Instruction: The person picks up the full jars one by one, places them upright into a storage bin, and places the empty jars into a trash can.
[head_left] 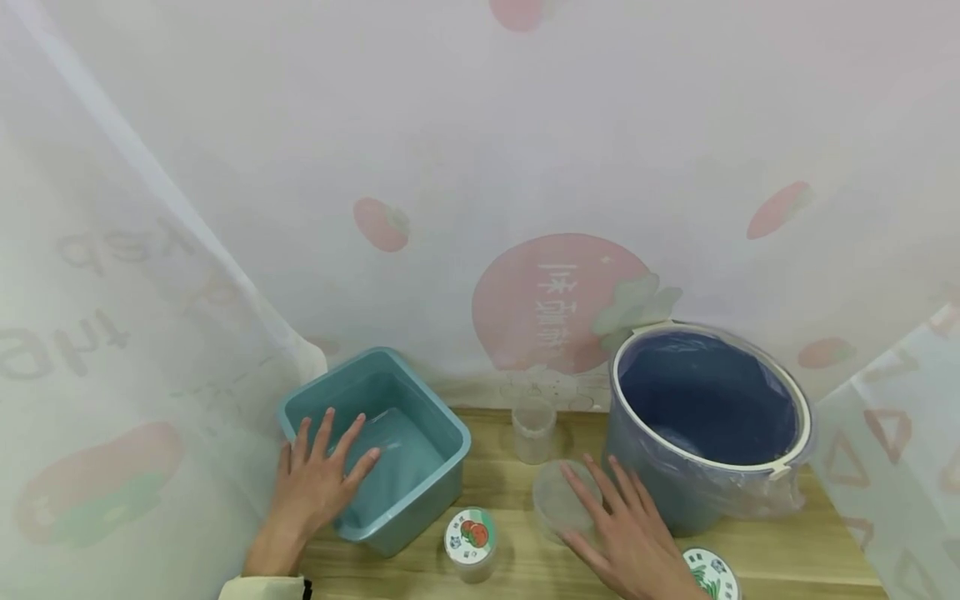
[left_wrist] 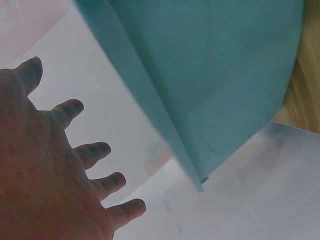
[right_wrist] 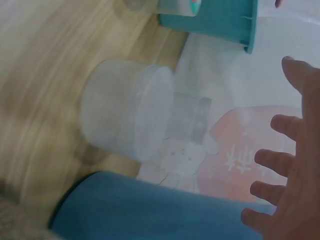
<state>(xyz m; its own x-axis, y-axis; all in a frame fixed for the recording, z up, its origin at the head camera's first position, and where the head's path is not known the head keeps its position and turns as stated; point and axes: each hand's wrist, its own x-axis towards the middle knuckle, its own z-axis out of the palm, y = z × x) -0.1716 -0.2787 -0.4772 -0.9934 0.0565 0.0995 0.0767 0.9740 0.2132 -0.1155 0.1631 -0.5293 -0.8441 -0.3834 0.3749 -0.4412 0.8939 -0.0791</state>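
Note:
My left hand [head_left: 313, 487] hovers with fingers spread over the near left side of a teal plastic bin [head_left: 442, 483]; the left wrist view shows it apart from the bin's wall [left_wrist: 200, 75]. Fingers outstretched, my right hand [head_left: 626, 542] is above a round translucent lidded tub [head_left: 551, 504] and holds nothing. In the right wrist view that tub [right_wrist: 120, 107] stands on the wood, below the hand. Behind it is a small clear cup [head_left: 534, 433]. A jar with a tomato picture on its lid [head_left: 471, 537] sits between the two hands.
A tall blue bucket [head_left: 660, 492] with a white rim and a clear plastic liner stands at the right. In front of it is a jar with a green vegetable picture [head_left: 712, 575]. Printed white curtains [head_left: 450, 125] hang behind and beside the wooden table [head_left: 795, 550].

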